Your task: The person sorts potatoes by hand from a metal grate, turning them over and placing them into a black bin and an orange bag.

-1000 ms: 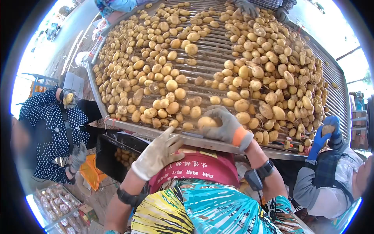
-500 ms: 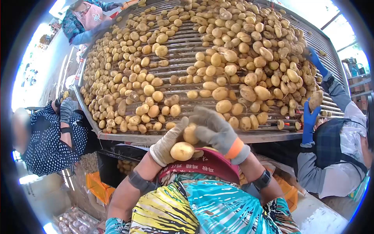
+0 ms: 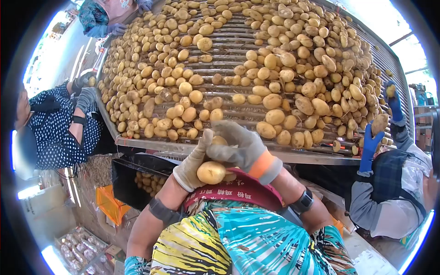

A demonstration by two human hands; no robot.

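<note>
My gloved left hand (image 3: 192, 166) is closed around a potato (image 3: 211, 173) low in its grip, just over the dark red apron (image 3: 238, 195). A second potato (image 3: 220, 140) shows between my two hands, largely covered by glove fingers. My gloved right hand (image 3: 240, 151), with an orange band at the wrist, curls its fingers over this upper potato from the right. Both hands are just in front of the metal edge of the roller table (image 3: 293, 156), which carries a wide spread of potatoes (image 3: 321, 68).
A black-lined crate with potatoes (image 3: 149, 183) stands below the table at left, near an orange basket (image 3: 112, 205). Co-workers in a dotted top (image 3: 59, 133) at left, in blue gloves (image 3: 370, 145) at right and in a pink apron (image 3: 117, 9) at far left line the table.
My right hand's fingers have come down and closed over the upper potato. The view has shifted slightly. A co-worker at right has raised one hand with a potato in it.
</note>
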